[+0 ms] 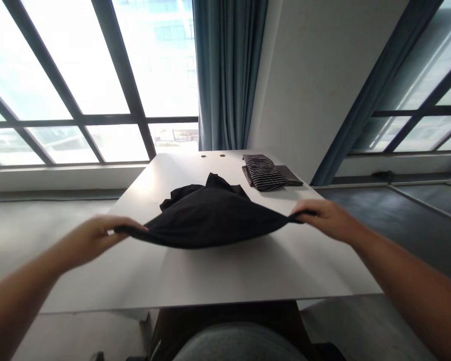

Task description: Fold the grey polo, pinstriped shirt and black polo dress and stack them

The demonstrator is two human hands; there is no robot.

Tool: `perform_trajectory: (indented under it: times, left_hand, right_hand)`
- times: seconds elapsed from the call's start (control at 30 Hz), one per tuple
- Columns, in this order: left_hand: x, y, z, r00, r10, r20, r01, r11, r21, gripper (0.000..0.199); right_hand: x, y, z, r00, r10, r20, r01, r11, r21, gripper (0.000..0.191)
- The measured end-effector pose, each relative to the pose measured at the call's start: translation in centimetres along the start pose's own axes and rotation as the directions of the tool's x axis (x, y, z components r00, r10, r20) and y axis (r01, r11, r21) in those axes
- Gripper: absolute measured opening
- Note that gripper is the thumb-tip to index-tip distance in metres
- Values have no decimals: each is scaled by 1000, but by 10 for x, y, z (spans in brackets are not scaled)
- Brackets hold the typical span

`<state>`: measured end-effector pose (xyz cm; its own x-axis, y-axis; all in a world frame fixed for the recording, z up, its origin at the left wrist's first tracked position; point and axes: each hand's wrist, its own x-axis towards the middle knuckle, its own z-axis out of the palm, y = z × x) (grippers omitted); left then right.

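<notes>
Window: beyond the worktop, framed in dark bars, it fills your view from 9 to 12 o'clock.
Worktop: white and smooth, it runs from just in front of you towards 12 o'clock.
Curtain: blue-grey, it hangs in folds past the far end, between 12 and 1 o'clock.
Black cloth: it lies across the middle of the worktop, straight ahead of you at 12 o'clock; its far part is bunched up, while its near edge sags between your hands, raised above the surface.
Striped cloth: dark with thin light stripes, folded, at 1 o'clock near the worktop's far right side.
Dark folded cloth: plain, it shows just to the 3 o'clock side of the striped one.
Left hand: at 10 o'clock, your fingers pinch the left end of the black cloth's near edge.
Right hand: at 2 o'clock, your fingers pinch the right end of that edge, gathered into a narrow twist.
Round holes: two small ones near the far edge, at 12 o'clock.
</notes>
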<state>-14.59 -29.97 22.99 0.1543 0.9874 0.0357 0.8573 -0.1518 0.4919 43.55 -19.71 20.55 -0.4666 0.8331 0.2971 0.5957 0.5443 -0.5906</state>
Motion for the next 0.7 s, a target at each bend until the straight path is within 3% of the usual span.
perform_trajectory:
  times: [0.07, 0.13, 0.23, 0.3, 0.37, 0.47, 0.53, 0.6, 0.67, 0.7]
  left_hand:
    - [-16, -19, 48, 985, -20, 174, 35, 996, -83, 40]
    - [-29, -34, 89, 962, -8, 273, 33, 996, -87, 40]
    - [-46, -50, 129, 914, 14, 405, 4, 999, -46, 32]
    - [-53, -54, 137, 890, 27, 455, -13, 999, -32, 26]
    - [-52, -55, 134, 869, 40, 492, -24, 999, -38, 25]
    - [-25, -59, 121, 847, 27, 531, 18, 997, -80, 36]
    - [10, -69, 115, 878, -71, 474, 115, 991, -66, 43]
    - [55, -85, 115, 933, -255, 255, 241, 967, 85, 43]
    - [104, -104, 119, 915, -403, -11, 398, 898, 190, 41]
    - [128, -112, 121, 873, -473, -120, 487, 858, 166, 42]
  right_hand:
    - [-30, 20, 40, 985, 14, 169, -29, 996, 88, 42]
    - [-55, 35, 76, 964, -23, 267, -17, 989, 149, 38]
    - [-84, 48, 116, 920, -100, 378, 49, 989, 142, 25]
    - [-96, 51, 130, 900, -129, 417, 93, 990, 105, 22]
    - [-100, 50, 133, 884, -147, 443, 129, 989, 72, 21]
    - [-82, 52, 128, 850, -171, 499, 165, 985, 57, 28]
    - [-52, 60, 125, 870, -146, 470, 150, 988, 30, 32]
    - [-10, 74, 128, 944, -21, 328, 47, 996, -72, 30]
    - [38, 94, 136, 975, 181, 131, -154, 968, -197, 24]
    - [63, 106, 141, 952, 305, 27, -289, 926, -243, 23]
